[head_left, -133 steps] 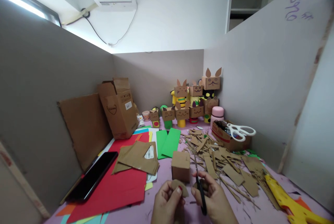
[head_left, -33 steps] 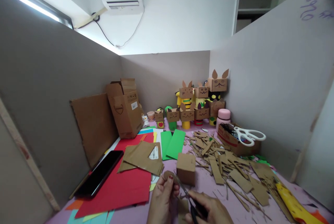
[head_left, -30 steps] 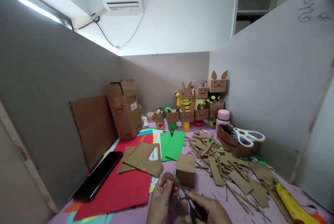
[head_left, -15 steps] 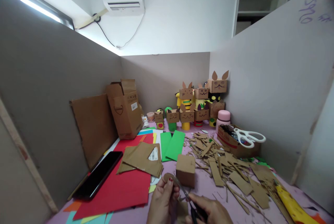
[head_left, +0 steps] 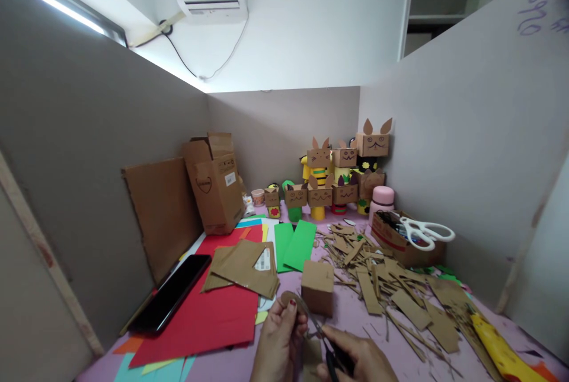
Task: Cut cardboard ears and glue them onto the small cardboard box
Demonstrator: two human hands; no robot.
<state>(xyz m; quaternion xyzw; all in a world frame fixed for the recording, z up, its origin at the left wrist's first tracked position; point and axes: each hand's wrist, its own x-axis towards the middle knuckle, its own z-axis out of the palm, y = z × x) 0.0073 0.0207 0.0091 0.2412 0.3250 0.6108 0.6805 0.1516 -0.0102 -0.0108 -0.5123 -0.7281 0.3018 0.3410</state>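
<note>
Near the bottom middle of the head view, my left hand [head_left: 279,337] pinches a small rounded piece of cardboard [head_left: 290,296] between thumb and fingers. My right hand [head_left: 364,359] is closed around the black handles of a pair of scissors [head_left: 329,353]. Their blades point up and left, against the right edge of the held piece; the exact cutting point is too small to tell. A closed cardboard cube box [head_left: 317,293] sits just beyond both hands. Below the blades, partly hidden by my hands, is another cardboard piece [head_left: 312,358].
Cardboard scraps [head_left: 368,293] cover the right side, near a yellow glue gun [head_left: 500,343] and white scissors [head_left: 427,234] on a box. Red paper [head_left: 208,328], a black phone [head_left: 171,296] and green sheets [head_left: 301,245] lie left and ahead. Cardboard animal figures [head_left: 320,195] stand behind.
The view has shifted very slightly. Both hands keep their holds on the cardboard piece and the scissors, and the piece looks slightly turned.
</note>
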